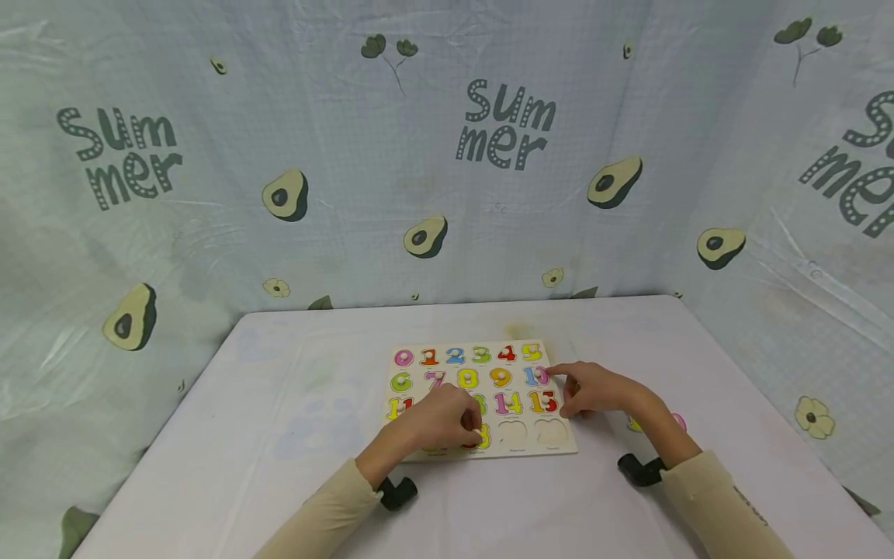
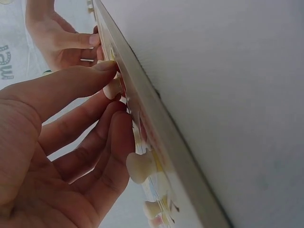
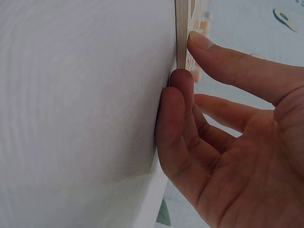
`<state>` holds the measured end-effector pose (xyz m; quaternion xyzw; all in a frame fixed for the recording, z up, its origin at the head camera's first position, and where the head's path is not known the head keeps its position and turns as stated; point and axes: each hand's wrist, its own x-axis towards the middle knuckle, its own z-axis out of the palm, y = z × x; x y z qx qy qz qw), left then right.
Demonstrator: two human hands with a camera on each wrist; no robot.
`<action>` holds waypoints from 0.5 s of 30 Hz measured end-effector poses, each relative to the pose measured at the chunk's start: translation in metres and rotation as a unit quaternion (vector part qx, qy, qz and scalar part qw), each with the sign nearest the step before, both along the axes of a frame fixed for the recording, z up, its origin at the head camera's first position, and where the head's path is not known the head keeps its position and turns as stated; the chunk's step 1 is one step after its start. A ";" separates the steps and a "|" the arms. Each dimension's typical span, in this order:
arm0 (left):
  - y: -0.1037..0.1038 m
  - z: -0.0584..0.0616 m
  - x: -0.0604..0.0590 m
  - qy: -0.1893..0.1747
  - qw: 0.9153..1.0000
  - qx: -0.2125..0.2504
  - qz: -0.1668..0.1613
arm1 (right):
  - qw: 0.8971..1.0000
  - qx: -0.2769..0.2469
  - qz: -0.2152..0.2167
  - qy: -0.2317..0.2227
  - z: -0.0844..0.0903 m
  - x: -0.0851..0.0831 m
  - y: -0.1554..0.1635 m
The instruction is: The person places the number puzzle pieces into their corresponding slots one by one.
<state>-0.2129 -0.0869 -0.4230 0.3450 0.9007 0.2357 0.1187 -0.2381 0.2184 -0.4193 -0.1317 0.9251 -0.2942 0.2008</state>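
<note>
A wooden number puzzle board [image 1: 527, 453] lies on the white table, with knobbed number pieces in its upper rows. My left hand [image 1: 441, 419] is over the bottom row, at the number 18 piece [image 1: 485, 437]. In the left wrist view the thumb and forefinger pinch that piece's pale knob [image 2: 112, 90], close to the board's face. My right hand [image 1: 594, 388] grips the board's right edge. Its thumb rests on the face and curled fingers [image 3: 179, 78] press the side, while the forefinger reaches toward the number 10 piece [image 1: 536, 376]. Part of the lower left rows is hidden by the left hand.
Two bare recesses [image 1: 552, 432] sit at the board's bottom right. Beyond the right wrist, a pink piece [image 1: 680, 421] and a yellow one [image 1: 633, 425] lie on the table [image 1: 293, 450], partly covered by the forearm. A printed curtain [image 1: 349, 171] hangs behind and at both sides.
</note>
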 end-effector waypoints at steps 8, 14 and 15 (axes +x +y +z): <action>0.001 0.000 0.004 -0.002 1.000 -0.003 0.003 | 1.000 0.000 -0.002 0.002 -0.002 0.000 0.000; -0.004 0.002 0.004 0.006 1.000 0.004 -0.004 | 1.000 0.000 -0.003 -0.001 -0.004 -0.002 0.001; -0.007 0.003 0.003 0.004 1.000 0.012 -0.003 | 1.000 0.001 -0.003 -0.001 -0.004 -0.002 0.001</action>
